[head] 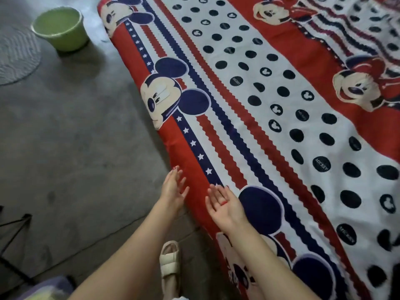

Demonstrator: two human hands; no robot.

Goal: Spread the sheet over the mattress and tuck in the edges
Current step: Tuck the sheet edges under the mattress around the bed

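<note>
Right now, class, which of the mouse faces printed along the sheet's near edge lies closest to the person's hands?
The mouse face partly hidden under the right forearm, its big navy ear just beside the right hand. The other edge faces lie farther up the sheet.

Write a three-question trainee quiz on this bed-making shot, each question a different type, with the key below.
1. True or false: the left hand grips a fold of the sheet.
2. Multiple choice: the green bucket stands (A) on the mattress, (B) on the floor beyond the sheet's left edge, (C) beside the sandal.
3. Fill in: the right hand is held palm ____ over the sheet's red border.

Key:
1. False; its fingers are straight beside the sheet's edge, gripping nothing.
2. B.
3. Up.
</note>
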